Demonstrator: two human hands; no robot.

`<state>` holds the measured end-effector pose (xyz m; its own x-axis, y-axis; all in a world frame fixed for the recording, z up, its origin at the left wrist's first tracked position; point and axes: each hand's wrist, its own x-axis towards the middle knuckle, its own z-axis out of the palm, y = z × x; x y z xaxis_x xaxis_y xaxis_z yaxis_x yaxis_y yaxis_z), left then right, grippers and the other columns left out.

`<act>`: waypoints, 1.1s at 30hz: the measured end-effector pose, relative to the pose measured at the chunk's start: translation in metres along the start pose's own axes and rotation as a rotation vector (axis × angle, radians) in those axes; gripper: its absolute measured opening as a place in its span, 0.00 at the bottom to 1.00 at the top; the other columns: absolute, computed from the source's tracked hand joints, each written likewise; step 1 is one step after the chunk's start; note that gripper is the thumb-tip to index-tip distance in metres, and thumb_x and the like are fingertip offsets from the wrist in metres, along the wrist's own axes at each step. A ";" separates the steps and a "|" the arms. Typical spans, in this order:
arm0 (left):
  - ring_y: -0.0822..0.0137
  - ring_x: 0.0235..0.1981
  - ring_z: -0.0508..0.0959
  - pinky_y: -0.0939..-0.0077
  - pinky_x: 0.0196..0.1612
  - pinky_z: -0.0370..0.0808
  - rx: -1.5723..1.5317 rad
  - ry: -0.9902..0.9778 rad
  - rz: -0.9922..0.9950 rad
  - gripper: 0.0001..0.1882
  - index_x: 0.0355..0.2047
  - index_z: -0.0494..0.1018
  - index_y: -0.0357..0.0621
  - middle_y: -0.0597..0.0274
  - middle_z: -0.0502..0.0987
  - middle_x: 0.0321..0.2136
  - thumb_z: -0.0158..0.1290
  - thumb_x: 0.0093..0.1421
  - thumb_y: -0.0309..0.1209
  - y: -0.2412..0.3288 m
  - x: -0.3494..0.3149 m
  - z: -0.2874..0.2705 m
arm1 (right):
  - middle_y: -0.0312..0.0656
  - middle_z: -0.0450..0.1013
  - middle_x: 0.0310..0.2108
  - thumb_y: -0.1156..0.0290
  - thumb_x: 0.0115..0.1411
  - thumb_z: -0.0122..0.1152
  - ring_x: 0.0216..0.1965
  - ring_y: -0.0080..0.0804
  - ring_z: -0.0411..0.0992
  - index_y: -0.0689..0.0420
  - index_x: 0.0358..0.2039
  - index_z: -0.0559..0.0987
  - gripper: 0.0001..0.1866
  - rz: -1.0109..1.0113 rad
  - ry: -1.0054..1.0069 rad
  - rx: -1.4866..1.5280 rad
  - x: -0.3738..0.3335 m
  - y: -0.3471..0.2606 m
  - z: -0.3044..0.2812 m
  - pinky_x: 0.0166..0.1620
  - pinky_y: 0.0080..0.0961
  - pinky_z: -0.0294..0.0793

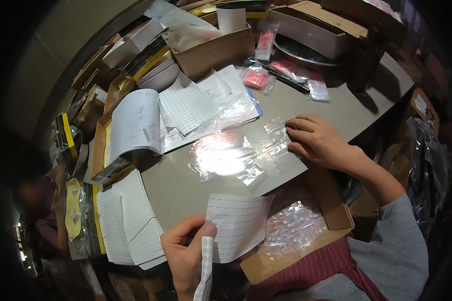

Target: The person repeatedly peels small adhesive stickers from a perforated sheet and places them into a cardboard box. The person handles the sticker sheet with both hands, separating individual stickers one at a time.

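Observation:
My left hand [183,246] pinches a white sheet of small printed labels [238,226] at its left edge. A pale strip [206,271] curls down below the thumb. On the table's near right part, my right hand [319,140] rests with fingers apart, its fingertips at the edge of small clear zip bags [275,133]. Those bags lie flat, and small pale pieces show in them. Left of them spreads a glaring pile of clear zip bags [221,155]. Below the table edge, a cardboard box [336,220] holds several zip bags with small white round pieces [291,231].
Stacked label sheets [118,226] lie at the left, near an open paper booklet [135,120]. Papers on a blue clipboard [253,103], a black marker [289,80] and red-printed bags [256,79] lie farther back. Cardboard boxes [216,50] line the far edge. Another person's arm [60,210] shows at left.

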<state>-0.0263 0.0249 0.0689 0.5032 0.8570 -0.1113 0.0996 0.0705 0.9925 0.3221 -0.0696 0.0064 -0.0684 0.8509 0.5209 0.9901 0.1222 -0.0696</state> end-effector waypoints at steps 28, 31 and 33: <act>0.75 0.30 0.78 0.81 0.37 0.73 -0.028 0.076 -0.007 0.08 0.38 0.83 0.28 0.61 0.83 0.29 0.62 0.60 0.22 0.006 -0.009 0.010 | 0.44 0.77 0.39 0.73 0.51 0.68 0.40 0.44 0.76 0.58 0.39 0.79 0.14 -0.172 0.067 0.549 0.009 -0.055 -0.005 0.43 0.36 0.76; 0.74 0.31 0.79 0.81 0.37 0.74 -0.007 0.025 -0.032 0.10 0.40 0.83 0.28 0.59 0.83 0.30 0.62 0.60 0.23 0.012 -0.008 0.007 | 0.46 0.75 0.46 0.72 0.44 0.68 0.48 0.48 0.74 0.59 0.42 0.77 0.22 -0.266 0.000 0.478 0.004 -0.053 0.020 0.50 0.40 0.75; 0.74 0.31 0.79 0.81 0.37 0.75 0.008 -0.011 -0.062 0.11 0.41 0.83 0.28 0.58 0.84 0.31 0.62 0.60 0.23 0.015 -0.009 0.004 | 0.46 0.75 0.45 0.72 0.43 0.68 0.48 0.48 0.74 0.59 0.41 0.76 0.21 -0.357 -0.041 0.512 -0.010 -0.050 0.032 0.50 0.40 0.75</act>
<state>-0.0254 0.0161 0.0842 0.5048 0.8456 -0.1734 0.1378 0.1193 0.9832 0.2694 -0.0673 -0.0226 -0.3985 0.7300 0.5553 0.7214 0.6233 -0.3017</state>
